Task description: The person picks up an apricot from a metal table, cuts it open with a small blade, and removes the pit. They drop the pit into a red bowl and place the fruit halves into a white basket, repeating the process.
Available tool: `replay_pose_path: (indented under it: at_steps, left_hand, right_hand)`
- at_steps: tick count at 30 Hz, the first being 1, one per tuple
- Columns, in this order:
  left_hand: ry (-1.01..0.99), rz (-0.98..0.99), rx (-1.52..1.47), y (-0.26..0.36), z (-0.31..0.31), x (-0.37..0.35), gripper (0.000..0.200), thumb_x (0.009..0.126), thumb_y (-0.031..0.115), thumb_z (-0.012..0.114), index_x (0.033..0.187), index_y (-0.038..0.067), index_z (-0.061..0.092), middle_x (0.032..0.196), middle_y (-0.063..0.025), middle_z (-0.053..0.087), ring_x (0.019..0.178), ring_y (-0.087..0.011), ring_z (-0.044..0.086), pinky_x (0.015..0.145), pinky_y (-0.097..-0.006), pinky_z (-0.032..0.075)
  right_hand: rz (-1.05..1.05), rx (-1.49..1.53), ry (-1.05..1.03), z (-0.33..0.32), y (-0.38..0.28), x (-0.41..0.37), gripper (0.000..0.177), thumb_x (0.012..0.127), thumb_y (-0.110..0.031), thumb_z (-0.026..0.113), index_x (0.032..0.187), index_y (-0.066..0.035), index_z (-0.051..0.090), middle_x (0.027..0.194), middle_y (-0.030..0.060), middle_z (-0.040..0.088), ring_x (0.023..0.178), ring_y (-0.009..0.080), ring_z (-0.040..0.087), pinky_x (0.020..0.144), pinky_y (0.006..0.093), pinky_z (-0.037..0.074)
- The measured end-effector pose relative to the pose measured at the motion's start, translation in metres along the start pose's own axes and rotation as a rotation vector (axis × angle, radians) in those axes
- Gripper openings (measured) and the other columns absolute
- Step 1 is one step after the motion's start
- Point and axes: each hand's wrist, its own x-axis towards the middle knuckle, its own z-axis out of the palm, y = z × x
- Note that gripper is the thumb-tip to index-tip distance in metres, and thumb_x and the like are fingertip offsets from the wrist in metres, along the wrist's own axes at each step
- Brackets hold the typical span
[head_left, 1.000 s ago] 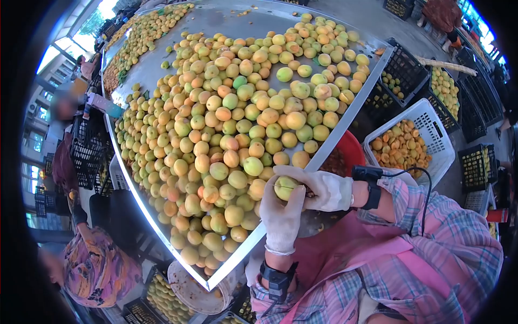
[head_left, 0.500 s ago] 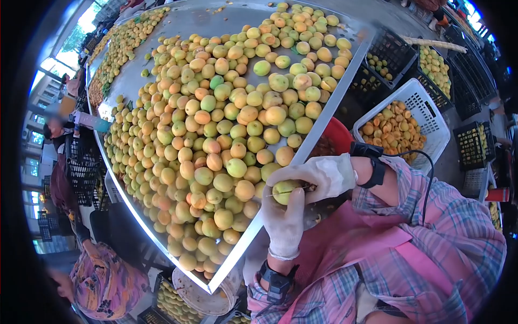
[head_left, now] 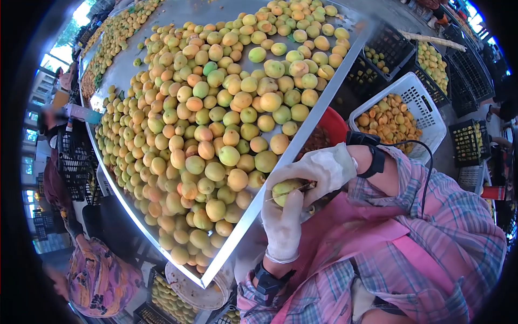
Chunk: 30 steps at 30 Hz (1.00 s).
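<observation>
My left hand (head_left: 283, 229), in a whitish work glove, is closed around a green-yellow apricot (head_left: 283, 190). My right hand (head_left: 330, 168), gloved too, grips a small knife (head_left: 308, 186) by its dark handle. The thin blade lies across the apricot, its tip showing past the fruit on the left. Both hands meet just beyond the metal rim (head_left: 259, 205) of the sorting table, on my side of it. Heaped on that table are many loose apricots (head_left: 216, 129), green to orange.
A white crate (head_left: 429, 116) of halved apricots (head_left: 391, 121) stands to the right, near a red basin (head_left: 335, 125) partly hidden by my right hand. Black crates (head_left: 391, 48) stand farther back. A white bucket (head_left: 202, 294) is below the table corner. Another person (head_left: 102, 275) sits at lower left.
The view has shifted slightly, so the table and fruit sit a little higher and further left. Both hands keep their hold, and the blade slants a little differently across the apricot.
</observation>
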Motion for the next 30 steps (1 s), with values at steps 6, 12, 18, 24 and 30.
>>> replay_pose_path:
  at_steps: [6,12,18,24,30]
  left_hand:
    - [0.018,0.095,0.030,-0.011,-0.006,-0.002,0.033,0.091,0.023,0.054,0.112,-0.002,0.053,0.090,-0.0014,0.059,0.067,-0.0040,0.049,0.058,-0.0173,0.038]
    - [-0.038,0.101,0.047,-0.008,-0.024,0.011,0.035,0.095,0.027,0.052,0.115,-0.002,0.054,0.105,-0.0085,0.058,0.094,-0.0154,0.055,0.082,-0.0275,0.046]
    - [-0.131,0.034,-0.459,-0.004,-0.030,0.012,0.053,0.093,0.021,0.061,0.135,0.000,0.038,0.123,-0.0146,0.055,0.102,-0.0225,0.060,0.094,-0.0380,0.049]
    - [-0.222,-0.027,-0.688,-0.017,-0.049,0.018,0.045,0.091,0.019,0.061,0.129,0.004,0.042,0.123,-0.0185,0.054,0.101,-0.0258,0.064,0.087,-0.0378,0.056]
    - [-0.287,-0.025,-0.745,-0.009,-0.041,0.016,0.051,0.089,0.027,0.064,0.129,0.004,0.043,0.120,-0.0184,0.055,0.096,-0.0243,0.065,0.081,-0.0337,0.057]
  right_hand:
    - [0.032,-0.063,-0.006,0.004,-0.003,-0.001,0.066,0.076,-0.015,0.072,0.135,-0.009,0.044,0.119,0.0145,0.061,0.110,0.0288,0.059,0.093,0.0379,0.047]
    - [0.064,-0.019,0.145,0.024,0.020,0.011,0.071,0.079,-0.018,0.070,0.142,-0.009,0.038,0.119,0.0150,0.060,0.107,0.0255,0.060,0.091,0.0355,0.048]
    - [0.440,0.256,0.247,0.008,-0.033,0.000,0.066,0.084,-0.017,0.064,0.144,-0.009,0.036,0.082,0.0084,0.063,0.052,0.0139,0.060,0.048,0.0264,0.049]
    - [-0.079,0.628,0.758,-0.012,-0.067,-0.003,0.039,0.093,-0.019,0.053,0.127,0.000,0.050,0.068,0.0057,0.058,0.047,0.0123,0.055,0.044,0.0228,0.043]
    - [0.096,0.242,0.855,0.012,-0.047,0.009,0.021,0.098,-0.012,0.038,0.085,-0.002,0.051,0.059,-0.0029,0.038,0.046,0.0077,0.043,0.045,0.0240,0.038]
